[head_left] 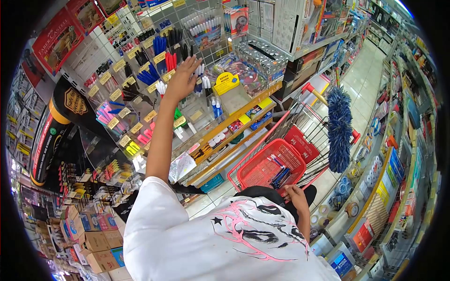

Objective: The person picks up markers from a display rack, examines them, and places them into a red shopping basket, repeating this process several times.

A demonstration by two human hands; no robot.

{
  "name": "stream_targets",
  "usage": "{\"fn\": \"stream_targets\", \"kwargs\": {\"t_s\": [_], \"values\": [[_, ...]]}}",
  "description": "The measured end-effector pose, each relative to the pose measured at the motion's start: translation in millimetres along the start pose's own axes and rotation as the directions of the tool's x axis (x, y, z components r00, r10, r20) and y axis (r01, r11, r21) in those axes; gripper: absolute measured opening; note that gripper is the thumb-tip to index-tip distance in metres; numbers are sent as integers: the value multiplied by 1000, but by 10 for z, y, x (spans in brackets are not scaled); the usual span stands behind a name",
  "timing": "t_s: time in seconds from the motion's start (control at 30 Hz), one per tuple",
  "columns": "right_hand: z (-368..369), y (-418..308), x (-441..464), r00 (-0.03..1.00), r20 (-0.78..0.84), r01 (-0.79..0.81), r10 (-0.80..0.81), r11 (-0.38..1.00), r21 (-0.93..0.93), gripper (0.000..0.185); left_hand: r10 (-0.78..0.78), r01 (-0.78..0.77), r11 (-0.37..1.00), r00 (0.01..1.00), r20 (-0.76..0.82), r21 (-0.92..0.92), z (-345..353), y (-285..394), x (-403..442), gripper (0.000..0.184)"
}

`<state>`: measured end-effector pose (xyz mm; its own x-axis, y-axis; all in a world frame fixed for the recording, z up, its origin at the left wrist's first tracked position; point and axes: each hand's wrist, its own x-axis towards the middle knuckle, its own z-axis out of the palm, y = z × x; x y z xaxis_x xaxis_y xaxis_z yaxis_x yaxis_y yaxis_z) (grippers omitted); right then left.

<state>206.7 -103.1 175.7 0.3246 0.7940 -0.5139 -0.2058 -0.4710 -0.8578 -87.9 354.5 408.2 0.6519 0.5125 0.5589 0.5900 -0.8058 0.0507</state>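
Note:
My left hand (183, 80) is stretched out over the tiered pen display, palm down and fingers extended. Black pens (187, 50) and red pens (170, 62) stand just beyond its fingertips, with white pens (200, 70) beside them. Whether the fingertips touch any pen I cannot tell. Low in front of my body, my right hand (296, 195) is curled near the close rim of a red plastic basket (251, 174). Its fingers are bent together, and what they hold, if anything, is hidden. Several pens (280, 177) lie inside the basket.
The basket sits in a shopping cart (307, 112) with red handles. A blue fluffy duster (339, 129) stands upright by the cart. A yellow box (227, 83) rests on the display's right side. Stocked shelves (370, 206) line the right of the tiled aisle (368, 77).

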Motion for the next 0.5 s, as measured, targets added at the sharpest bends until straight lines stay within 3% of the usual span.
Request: {"fn": "stream_targets", "kwargs": {"t_s": [0.17,0.3,0.37,0.43,0.5], "values": [[-33,-89,-33,999,-42,-9,10,1000,15,26,-13,-4,998,958,-285,-58,-74,243,-139,45],[-97,-53,2,996,-53,-70,69,997,-16,27,-48,-15,990,898,-438,-140,325,740,-546,40],[-157,6,78,997,-57,-62,59,996,-57,27,-37,-54,962,944,-328,-266,773,1074,-933,40],[-183,76,109,996,-84,-34,26,995,-95,27,71,-104,929,992,-105,-356,1205,1454,-1359,42],[-174,97,236,992,-122,-22,7,992,-123,27,116,-57,846,990,78,-530,1699,1811,-1868,44]]}}
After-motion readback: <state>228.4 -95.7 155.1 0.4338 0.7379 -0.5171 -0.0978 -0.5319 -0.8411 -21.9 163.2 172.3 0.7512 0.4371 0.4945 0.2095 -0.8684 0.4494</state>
